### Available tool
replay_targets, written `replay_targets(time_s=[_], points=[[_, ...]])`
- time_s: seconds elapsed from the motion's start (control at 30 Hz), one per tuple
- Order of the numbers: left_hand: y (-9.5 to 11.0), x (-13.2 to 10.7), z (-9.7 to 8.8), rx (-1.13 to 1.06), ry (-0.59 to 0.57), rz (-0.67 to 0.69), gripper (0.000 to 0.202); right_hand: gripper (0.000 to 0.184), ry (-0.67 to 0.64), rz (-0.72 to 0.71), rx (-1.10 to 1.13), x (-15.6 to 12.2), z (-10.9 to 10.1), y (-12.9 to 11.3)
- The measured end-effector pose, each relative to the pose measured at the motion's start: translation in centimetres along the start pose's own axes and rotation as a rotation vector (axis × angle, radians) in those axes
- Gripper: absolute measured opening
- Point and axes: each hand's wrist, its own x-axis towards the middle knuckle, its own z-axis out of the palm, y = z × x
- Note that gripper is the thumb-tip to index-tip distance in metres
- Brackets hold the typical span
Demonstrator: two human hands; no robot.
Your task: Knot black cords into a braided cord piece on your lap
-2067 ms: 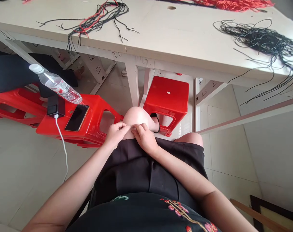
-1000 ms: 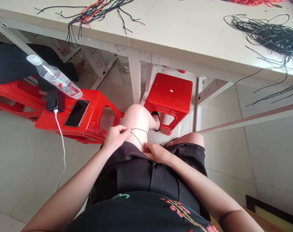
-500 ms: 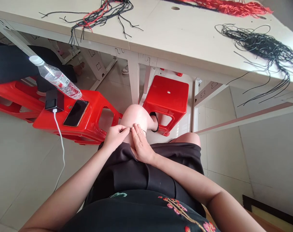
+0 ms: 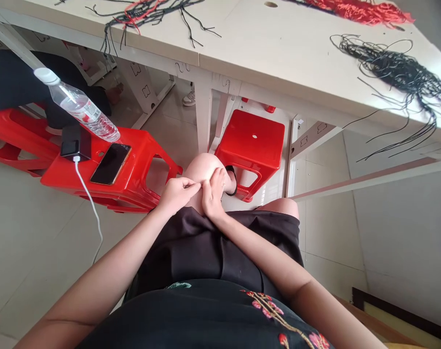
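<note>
Over the bare knee point(image 4: 202, 169), both hands meet with their fingertips close together. The left hand point(image 4: 177, 195) lies on the near left side of the knee, its fingers curled in toward the thumb. The right hand point(image 4: 213, 193) stands just beside it with its fingers raised against the knee. Whatever lies between the two grips is hidden by the fingers or too thin to see, so I cannot tell whether either grip is closed on anything.

Just below the knee lies the edge of a black skirt point(image 4: 205, 247). Past the knee and to the right is a red stool point(image 4: 252, 140), with a black sandal strap point(image 4: 231, 186) beside the knee.

Left of the knee, a second red stool point(image 4: 133, 167) carries a phone point(image 4: 110, 164), a black charger point(image 4: 75, 142) with a white cable point(image 4: 90, 203), and a water bottle point(image 4: 80, 110) lying on its side. Beyond the knee, a long bench point(image 4: 278, 58) holds tangled black cords point(image 4: 398, 72), mixed black and red cords point(image 4: 147, 14), and a red bundle of cords point(image 4: 358, 12).
</note>
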Motion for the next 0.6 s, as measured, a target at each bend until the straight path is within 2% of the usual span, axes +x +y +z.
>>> replay_targets(time_s=[0.07,0.17,0.33,0.47,0.6], points=[[0.4,-0.1,0.1,0.032,-0.018,0.008,0.022,0.067,0.086,0.089,0.042,1.7,-0.1,-0.2],[0.7,0.0,0.1,0.065,0.021,0.0,0.021,0.067,0.148,0.099,0.02,3.5,-0.1,-0.6],[0.1,1.3,-0.3,-0.043,0.086,-0.052,0.017,0.062,0.139,0.075,-0.051,4.7,0.1,-1.6],[-0.7,1.9,-0.5,-0.103,0.093,-0.082,0.017,0.062,0.101,0.096,-0.071,5.0,0.3,-2.2],[-0.3,2.1,-0.6,-0.142,0.101,-0.096,0.019,0.059,0.122,0.097,-0.072,5.8,0.2,-2.9]])
